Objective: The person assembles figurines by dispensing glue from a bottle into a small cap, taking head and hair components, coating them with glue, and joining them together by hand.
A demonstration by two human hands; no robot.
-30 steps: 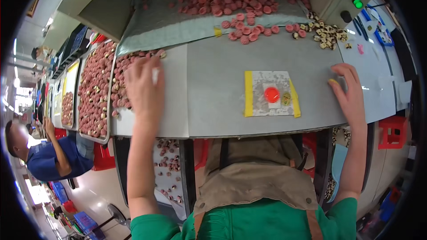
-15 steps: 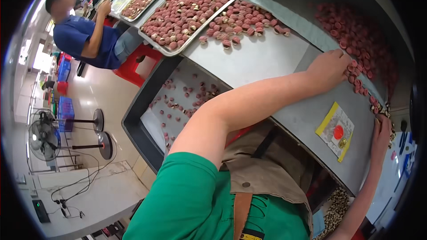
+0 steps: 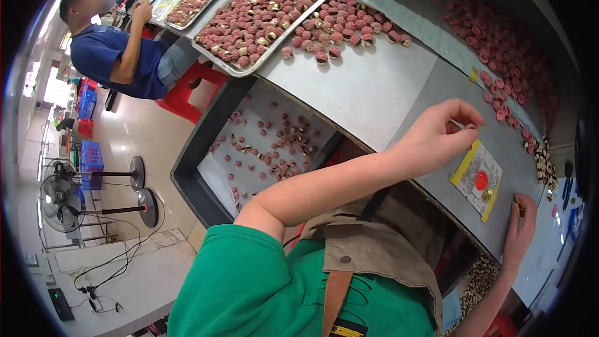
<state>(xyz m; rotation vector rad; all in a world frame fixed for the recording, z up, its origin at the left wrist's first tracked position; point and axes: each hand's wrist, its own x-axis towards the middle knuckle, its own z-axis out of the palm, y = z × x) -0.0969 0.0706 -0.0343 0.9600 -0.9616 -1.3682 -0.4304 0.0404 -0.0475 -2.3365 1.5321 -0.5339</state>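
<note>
My left hand [image 3: 444, 136] is above the grey work surface, thumb and forefinger pinched on a small reddish piece [image 3: 472, 127], mostly covered by the fingertips. At the right edge of the surface, my right hand [image 3: 523, 224] is closed on a small dark-and-tan piece [image 3: 519, 207]. Between the hands lies a flat sheet with yellow edges [image 3: 463, 167], bearing a red round spot [image 3: 481, 180] and a small gold-coloured thing [image 3: 487, 195]. Loose pink cups [image 3: 497, 101] trail along the far side, with cream-and-black pieces [image 3: 545, 165] at their right end.
A heap of pink cups [image 3: 505, 47] fills the bin at far right. Pink-and-cream balls [image 3: 340, 28] lie beside a full metal tray [image 3: 201, 42]. Below the table edge, a dark bin [image 3: 187, 165] contains more balls. A person in blue [image 3: 115, 59] sits at far left.
My left hand has drawn back from the pink cups toward me with a small piece pinched. The right hand has moved nearer, away from the cream-and-black pieces, with one in its fingers.
</note>
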